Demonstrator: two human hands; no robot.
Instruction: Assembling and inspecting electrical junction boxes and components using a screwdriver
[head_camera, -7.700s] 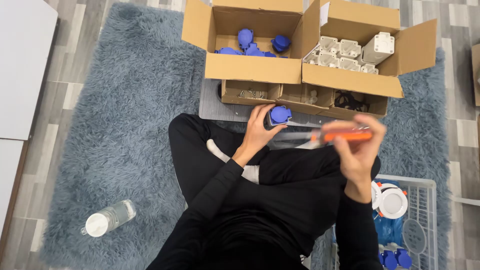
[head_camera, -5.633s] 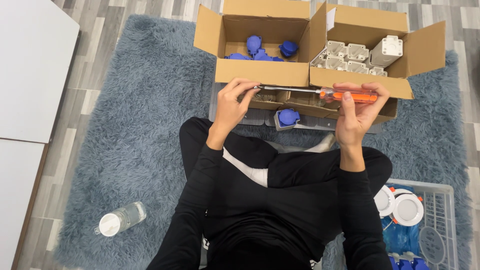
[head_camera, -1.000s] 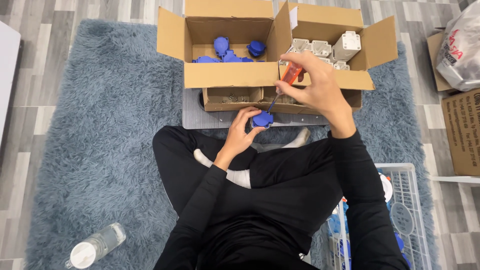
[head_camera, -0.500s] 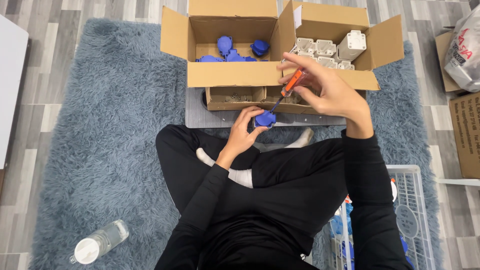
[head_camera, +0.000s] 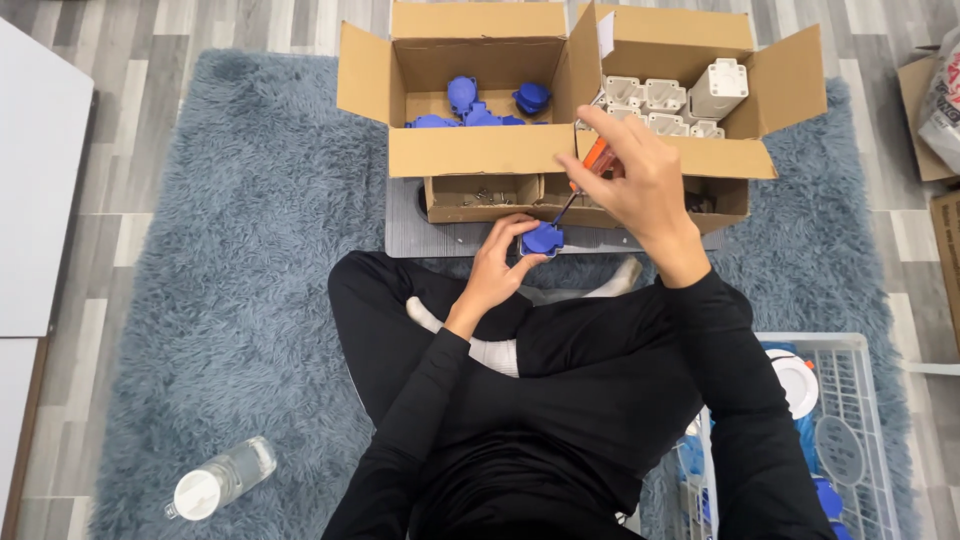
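Observation:
My left hand (head_camera: 497, 258) grips a small blue plastic part (head_camera: 541, 239) just above my crossed legs, near the front edge of a grey board (head_camera: 410, 235). My right hand (head_camera: 637, 182) holds an orange-handled screwdriver (head_camera: 596, 162) tilted down to the left, its metal tip on the top of the blue part. Behind stand two open cardboard boxes: the left box (head_camera: 468, 150) holds several blue parts (head_camera: 470, 100), the right box (head_camera: 720, 160) holds several white parts (head_camera: 660, 100).
Two small shallow cardboard trays (head_camera: 480, 195) sit on the grey board under the box flaps. A clear water bottle (head_camera: 220, 480) lies on the blue shaggy rug (head_camera: 230, 250) at lower left. A white wire basket (head_camera: 850, 430) with white and blue items stands at lower right. White panels (head_camera: 35, 180) lie left.
The view has shifted slightly. My right hand has stayed over the blue part with the screwdriver on it, its fingers shifting on the handle. My left hand keeps the part in place.

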